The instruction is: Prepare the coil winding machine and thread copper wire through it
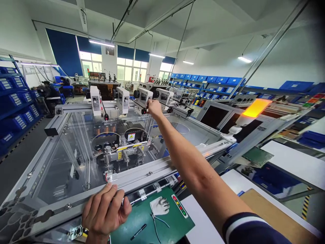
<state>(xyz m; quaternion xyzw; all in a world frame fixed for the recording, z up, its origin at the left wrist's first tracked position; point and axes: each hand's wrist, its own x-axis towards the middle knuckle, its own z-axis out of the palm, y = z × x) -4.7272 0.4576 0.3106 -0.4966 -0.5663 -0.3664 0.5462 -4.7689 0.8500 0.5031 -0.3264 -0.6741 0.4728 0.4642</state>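
Note:
My right hand (154,107) reaches far forward over the machine, its fingers closed at the third white tensioner unit (144,96); what they hold there is too small to make out. The bare forearm crosses the machine's clear top cover. My left hand (105,208) rests at the near aluminium frame rail (142,176), its fingers curled over the edge beside a metal rod. Other white units (95,100) stand along the far rail, with thin black-tipped arms. Below the cover sit wire spools and a yellow warning label (131,137).
A green mat (139,220) below holds a white glove (159,205), pliers (155,225), a black pen (138,232) and a button strip (179,206). An orange signal lamp (256,107) stands lit at the right. People sit at the far left.

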